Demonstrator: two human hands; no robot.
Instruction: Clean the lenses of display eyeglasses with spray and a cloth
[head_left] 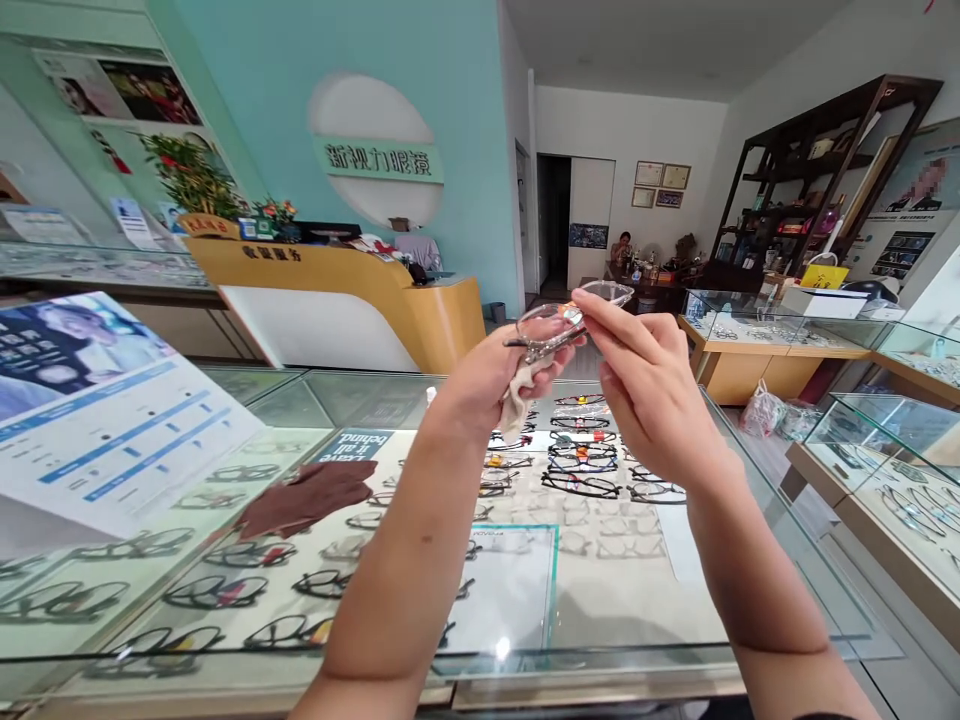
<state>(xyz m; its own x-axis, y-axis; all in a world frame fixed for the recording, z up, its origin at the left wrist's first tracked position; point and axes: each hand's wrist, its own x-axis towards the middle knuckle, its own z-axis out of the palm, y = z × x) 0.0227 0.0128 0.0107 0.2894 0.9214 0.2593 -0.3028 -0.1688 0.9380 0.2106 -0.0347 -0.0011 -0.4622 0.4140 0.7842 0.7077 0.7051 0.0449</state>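
At our left, the white-and-blue printed paper calendar (112,430) leans close over the clear glass-topped display case (615,610), so we do well to keep our left elbow clear of it. Next along lies a crumpled dark brown cloth (307,498).

Our left hand (487,370) is closed around a pair of clear-lensed eyeglasses with a slim, dark patterned temple (553,343), raised above the case between our two hands. The same fingers trap a bunched cream-coloured cloth (516,400), which hangs below the glasses. We should judge that grip as the anchor: firm on the frame, light on the lenses, with the cloth's loose end tucked out of the way.

At the bridge sits a small white-and-orange patch (572,313). Our right hand (649,365) reaches in with its index finger stretched to the glasses beside that patch; its thumb is hidden, so we cannot tell whether it pinches. Small, gentle pressure there seems best, since pushing hard could twist the frame or smear a lens.
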